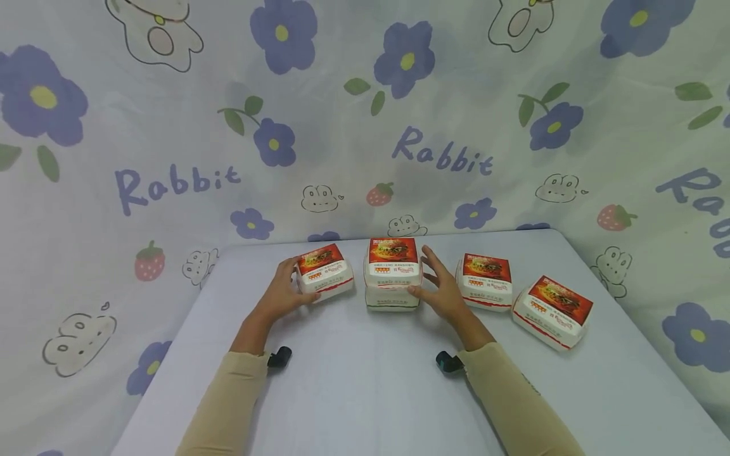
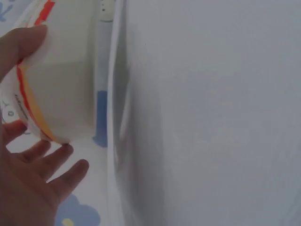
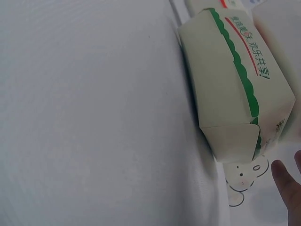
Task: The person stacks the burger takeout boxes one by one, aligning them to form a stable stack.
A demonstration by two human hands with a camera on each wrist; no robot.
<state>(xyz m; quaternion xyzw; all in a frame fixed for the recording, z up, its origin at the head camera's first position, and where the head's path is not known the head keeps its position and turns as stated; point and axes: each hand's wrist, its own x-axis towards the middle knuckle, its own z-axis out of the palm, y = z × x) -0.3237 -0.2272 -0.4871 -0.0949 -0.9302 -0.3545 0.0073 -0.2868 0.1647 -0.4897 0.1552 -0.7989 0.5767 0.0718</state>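
Note:
My left hand (image 1: 281, 292) grips a burger box (image 1: 325, 272) with a red printed lid, at the left of the row. In the left wrist view the thumb lies on one side of this box (image 2: 66, 94), fingertips against another. Right of it, two burger boxes are stacked: the upper box (image 1: 393, 269) has a red lid picture, the lower box (image 1: 392, 300) a green trim line. Beside the stack's right side is my right hand (image 1: 447, 294), fingers spread, thumb near the upper box's front corner. The right wrist view shows the green-trimmed box (image 3: 221, 75), with fingertips apart from it.
To the right of the stack are two more burger boxes, one upright box (image 1: 485, 282) and one angled box (image 1: 553, 311). All stand toward the back of the white-covered table (image 1: 353, 392). Behind rises a patterned curtain (image 1: 342, 126) with flowers and rabbits.

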